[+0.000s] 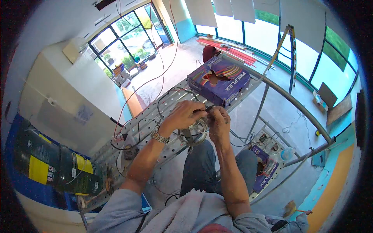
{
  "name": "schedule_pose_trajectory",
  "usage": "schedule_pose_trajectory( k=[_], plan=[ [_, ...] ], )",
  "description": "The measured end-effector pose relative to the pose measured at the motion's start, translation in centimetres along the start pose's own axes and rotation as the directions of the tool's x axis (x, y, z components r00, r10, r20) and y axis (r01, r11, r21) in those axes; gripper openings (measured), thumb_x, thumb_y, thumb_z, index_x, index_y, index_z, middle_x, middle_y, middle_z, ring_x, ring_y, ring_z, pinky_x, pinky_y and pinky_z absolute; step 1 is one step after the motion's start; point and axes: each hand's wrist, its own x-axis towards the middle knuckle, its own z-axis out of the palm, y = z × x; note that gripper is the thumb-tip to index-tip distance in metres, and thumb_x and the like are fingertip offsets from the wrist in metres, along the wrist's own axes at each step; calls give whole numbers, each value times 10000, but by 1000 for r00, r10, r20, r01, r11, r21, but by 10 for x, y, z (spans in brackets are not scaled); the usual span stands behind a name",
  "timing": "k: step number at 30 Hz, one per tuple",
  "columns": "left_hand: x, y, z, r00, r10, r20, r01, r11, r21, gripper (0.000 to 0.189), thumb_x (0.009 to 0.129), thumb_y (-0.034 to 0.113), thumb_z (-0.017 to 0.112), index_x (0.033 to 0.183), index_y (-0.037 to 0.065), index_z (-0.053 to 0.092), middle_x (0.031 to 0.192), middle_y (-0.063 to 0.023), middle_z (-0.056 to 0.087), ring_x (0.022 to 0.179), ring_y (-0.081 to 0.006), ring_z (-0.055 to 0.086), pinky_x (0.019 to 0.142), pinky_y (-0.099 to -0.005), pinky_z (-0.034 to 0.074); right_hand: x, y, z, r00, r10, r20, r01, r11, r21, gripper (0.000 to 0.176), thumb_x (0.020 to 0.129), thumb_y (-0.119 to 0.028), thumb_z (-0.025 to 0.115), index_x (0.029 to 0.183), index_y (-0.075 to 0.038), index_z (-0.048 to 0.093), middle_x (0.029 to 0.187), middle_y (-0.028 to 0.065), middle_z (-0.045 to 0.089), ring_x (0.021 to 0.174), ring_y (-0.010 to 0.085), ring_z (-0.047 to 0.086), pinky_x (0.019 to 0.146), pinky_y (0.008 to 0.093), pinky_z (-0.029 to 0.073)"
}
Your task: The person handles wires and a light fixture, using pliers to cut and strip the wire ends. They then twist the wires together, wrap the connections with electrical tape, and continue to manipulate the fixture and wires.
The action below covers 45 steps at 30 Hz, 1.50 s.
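Note:
My left hand [182, 115], with a metal watch on its wrist, is closed in a pinch on a dark cable near the middle of the view. Close beside it, my right hand [219, 119] pinches the same dark cable [208, 109], fingertips almost touching those of the left. Just below the hands is a round, clear ring-shaped roll [199, 134] above my knees. Beyond the hands, a purple PHILFLEX box [217, 79] with a torn opening rests on the perforated metal platform [176, 94].
Black and yellow drums [58, 165] stand at the left. Scaffold pipes [297, 101] curve along the right. A second purple box [266, 176] and a plastic bottle [287, 153] are lower right. A ladder [291, 58] stands by the windows. Red wires [144, 86] hang ahead.

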Motion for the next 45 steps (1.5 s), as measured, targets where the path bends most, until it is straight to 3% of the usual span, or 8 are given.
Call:
schedule_pose_trajectory(
  k=[4,15,18,21,33,36,39,45],
  plan=[
    [-1,-3,1,999,23,-38,-25,999,-48,301,987,348,701,1019,49,710,886,-160,720,861,-377,700,765,-475,513,6,10,-3,1000,28,-14,-26,996,83,90,962,-112,666,904,-48,691,846,1,662,711,80,559,640,267,456],
    [-3,4,3,994,-30,-104,17,992,-127,324,1000,376,660,956,54,661,769,-164,642,792,-398,659,714,-495,467,-2,-11,0,997,-45,59,57,974,-219,242,1049,-263,698,1067,-23,717,948,25,712,845,98,638,762,263,511],
    [-2,0,3,996,-25,-80,17,995,-102,322,1011,360,670,955,43,686,748,-102,693,707,-267,690,685,-423,494,-2,-12,0,997,-15,74,28,984,-174,219,1052,-239,695,1088,-24,715,956,22,711,854,102,645,776,264,520],
    [-3,2,3,997,-57,-61,47,988,-150,314,996,375,666,985,61,663,799,-161,659,814,-398,664,736,-488,476,-2,-14,2,998,-4,69,12,993,-121,172,1053,-192,691,1082,-23,701,948,37,717,833,116,673,778,279,562],
    [-3,2,8,986,57,-159,-77,989,-122,202,962,252,688,1037,65,682,857,-167,697,864,-410,686,771,-513,503,1,-15,-4,993,-54,106,83,950,-301,110,1003,-130,664,1038,-40,611,972,27,639,876,125,609,799,281,509],
    [-1,-6,10,986,89,-140,-104,989,-102,171,943,195,701,1057,69,682,858,-177,699,866,-423,683,772,-522,505,2,-7,-3,989,-88,119,122,939,-321,100,999,-128,630,1021,-50,572,959,23,586,888,116,565,792,279,482],
    [-2,-14,7,993,110,-46,-110,994,3,302,971,188,703,1250,72,709,1121,-156,753,1026,-378,707,887,-484,535,3,-1,-5,985,-109,132,149,925,-349,100,997,-130,603,1023,-50,547,960,19,553,887,111,528,775,283,460],
    [-2,0,-1,996,64,62,-69,994,80,279,981,237,692,1208,76,712,1037,-160,740,953,-380,696,847,-493,517,-2,-10,4,979,-124,159,173,920,-350,110,993,-128,587,1050,-42,550,968,22,555,875,105,502,750,286,443]
  ],
)
